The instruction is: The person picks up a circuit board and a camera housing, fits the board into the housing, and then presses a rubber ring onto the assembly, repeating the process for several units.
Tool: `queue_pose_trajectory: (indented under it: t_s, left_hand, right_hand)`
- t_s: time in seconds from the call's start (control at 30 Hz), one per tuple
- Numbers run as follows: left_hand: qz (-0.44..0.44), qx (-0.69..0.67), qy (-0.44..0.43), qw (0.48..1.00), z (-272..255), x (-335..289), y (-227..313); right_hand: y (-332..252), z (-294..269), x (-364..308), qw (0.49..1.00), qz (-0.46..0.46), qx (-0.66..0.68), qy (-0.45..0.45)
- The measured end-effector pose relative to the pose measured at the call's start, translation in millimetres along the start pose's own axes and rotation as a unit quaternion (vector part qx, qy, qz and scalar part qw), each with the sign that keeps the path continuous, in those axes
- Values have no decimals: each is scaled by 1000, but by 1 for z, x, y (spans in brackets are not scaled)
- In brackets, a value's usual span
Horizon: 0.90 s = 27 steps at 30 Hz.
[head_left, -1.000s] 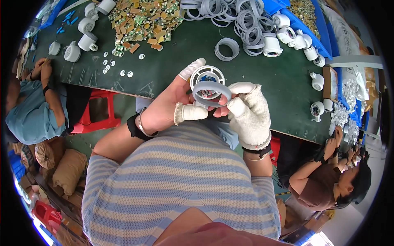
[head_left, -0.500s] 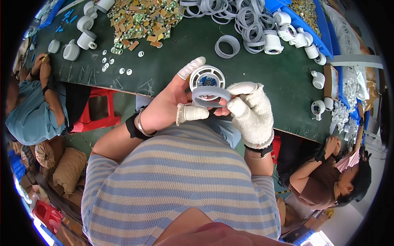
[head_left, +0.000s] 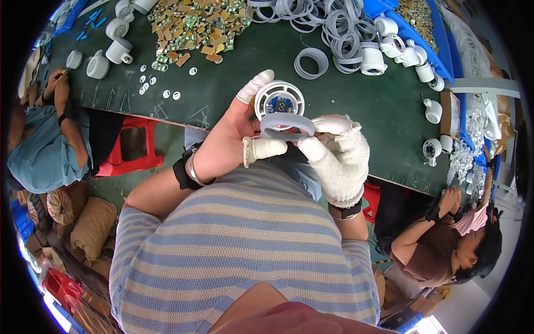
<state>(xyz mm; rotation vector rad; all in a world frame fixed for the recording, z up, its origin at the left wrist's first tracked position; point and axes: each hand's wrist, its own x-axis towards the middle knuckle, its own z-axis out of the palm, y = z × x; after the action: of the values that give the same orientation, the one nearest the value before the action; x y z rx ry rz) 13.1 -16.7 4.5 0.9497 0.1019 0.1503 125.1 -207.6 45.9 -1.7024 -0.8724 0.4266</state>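
Note:
My left hand (head_left: pixel 218 139), with white covers on its thumb and one finger, is closed around a white round housing (head_left: pixel 298 96). Inside the housing shows a small blue circuit board (head_left: pixel 277 104). A grey ring (head_left: pixel 287 122) is pinched between the thumb and fingers of my right hand (head_left: pixel 340 161), which wears a white knitted glove. Tilted, the ring overlaps the housing's near edge; I cannot tell whether the two touch. The tip of my left thumb is close under the ring.
On the green table (head_left: pixel 222 89) lie a heap of small circuit boards (head_left: pixel 194 28), a pile of grey rings (head_left: pixel 342 39) and several white discs (head_left: pixel 166 94). White housings (head_left: pixel 371 58) stand at both sides. A co-worker (head_left: pixel 50 145) sits left, another (head_left: pixel 434 239) right.
The grey ring has tipped flatter and shows more of its outer wall. The housing has moved slightly up and left. My right hand has turned, its thumb shifting left under the ring.

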Motion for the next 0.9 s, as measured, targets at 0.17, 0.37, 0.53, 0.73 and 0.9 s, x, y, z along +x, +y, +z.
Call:
queue_pose_trajectory:
  t_s: [0.17,0.37,0.53,0.73,0.9]
  left_hand:
    - [14,18,-8,1000,2,-1,2]
    - [13,-10,-13,1000,1,-1,1]
    - [23,-10,-15,1000,-1,0,-2]
    - [-4,42,-20,999,-4,-2,-2]
    - [84,271,-92,954,-5,-2,-11]
  right_hand:
    - [-2,10,3,996,27,62,66]
    - [-1,5,2,996,50,73,6]
    - [-1,6,1,994,83,68,2]
    - [0,15,10,991,72,71,85]
    - [-6,17,28,969,-140,-200,-33]
